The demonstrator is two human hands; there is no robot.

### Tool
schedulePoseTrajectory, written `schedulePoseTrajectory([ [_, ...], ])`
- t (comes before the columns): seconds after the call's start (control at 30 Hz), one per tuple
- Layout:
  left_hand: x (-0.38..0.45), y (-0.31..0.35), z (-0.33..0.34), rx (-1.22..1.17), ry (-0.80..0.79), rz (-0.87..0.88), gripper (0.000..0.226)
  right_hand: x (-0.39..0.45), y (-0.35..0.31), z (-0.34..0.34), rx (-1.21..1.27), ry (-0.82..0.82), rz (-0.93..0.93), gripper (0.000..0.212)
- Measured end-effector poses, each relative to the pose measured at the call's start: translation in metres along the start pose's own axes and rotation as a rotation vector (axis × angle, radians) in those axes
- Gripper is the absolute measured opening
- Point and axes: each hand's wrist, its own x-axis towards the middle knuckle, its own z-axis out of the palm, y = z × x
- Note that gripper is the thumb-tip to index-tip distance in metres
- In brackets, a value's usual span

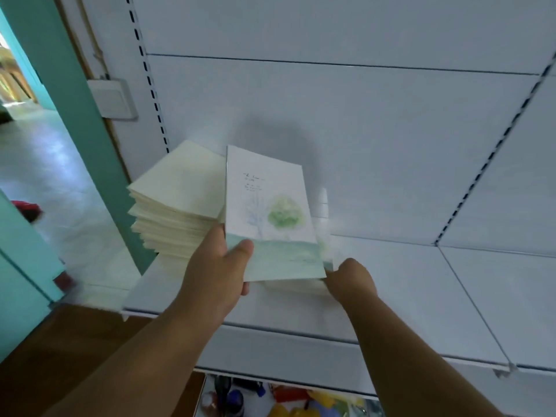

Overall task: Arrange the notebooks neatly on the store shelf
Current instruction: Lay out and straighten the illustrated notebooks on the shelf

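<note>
Both hands clamp a small batch of notebooks (270, 218) above the white shelf (421, 290). Left hand (216, 266) grips the batch's lower left corner, thumb on the top cover. Right hand (352, 278) holds the lower right corner; its fingers are hidden under the batch. Top cover: pale white, green tree drawing, faint bare blue tree beside it, small text lines above, green band at the bottom. Batch tilted up. Just left of the batch, a tall stack of cream notebooks (177, 203) sits on the shelf, edges uneven. Below the shelf, colourful items (285, 398), blurred.
</note>
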Motion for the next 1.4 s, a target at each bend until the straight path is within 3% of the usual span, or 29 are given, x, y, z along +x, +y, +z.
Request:
schedulePoseTrajectory([
  [0.1, -0.002, 0.002, -0.005, 0.005, -0.056, -0.006, 0.014, -0.004, 0.0, 0.002, -0.011, 0.045, -0.017, 0.04],
  [0.23, -0.009, -0.001, -0.008, -0.012, -0.101, 0.012, 0.011, -0.011, -0.002, -0.009, 0.068, 0.157, -0.016, 0.024],
  [0.33, -0.011, -0.008, -0.006, -0.022, -0.11, 0.02, 0.009, -0.04, -0.009, -0.024, 0.602, 0.273, -0.012, 0.013],
  [0.4, -0.015, -0.009, 0.001, -0.015, -0.115, 0.044, 0.008, -0.065, -0.009, -0.035, 0.99, 0.191, -0.015, 0.011],
  [0.47, -0.018, -0.006, 0.016, 0.017, -0.13, 0.086, 0.012, -0.088, -0.001, -0.05, 1.263, -0.015, -0.102, 0.011],
  [0.57, -0.017, 0.006, 0.045, 0.176, -0.154, 0.136, 0.029, -0.111, 0.02, -0.079, 1.422, -0.199, -0.296, 0.014],
  [0.63, -0.021, 0.016, 0.071, 0.08, -0.247, 0.042, 0.026, -0.115, 0.04, -0.098, 1.408, -0.178, -0.354, 0.021],
  [0.7, -0.032, 0.024, 0.104, -0.069, -0.324, -0.049, 0.02, -0.116, 0.067, -0.119, 1.374, -0.158, -0.296, 0.035],
  [0.8, -0.062, 0.028, 0.164, 0.01, -0.404, 0.055, 0.019, -0.111, 0.118, -0.161, 1.267, -0.114, -0.11, 0.043],
  [0.93, -0.111, 0.036, 0.262, 0.066, -0.535, 0.109, 0.019, -0.092, 0.198, -0.223, 0.964, 0.188, 0.027, 0.029],
  [1.03, -0.145, 0.046, 0.33, 0.061, -0.537, 0.122, 0.017, -0.072, 0.261, -0.255, 0.835, 0.342, 0.065, 0.05],
  [1.1, -0.159, 0.052, 0.368, 0.06, -0.561, 0.117, 0.016, -0.06, 0.295, -0.274, 0.802, 0.373, 0.106, 0.06],
  [1.4, -0.157, 0.072, 0.5, 0.065, -0.792, 0.05, 0.021, 0.014, 0.397, -0.339, 0.638, 0.401, 0.214, 0.051],
])
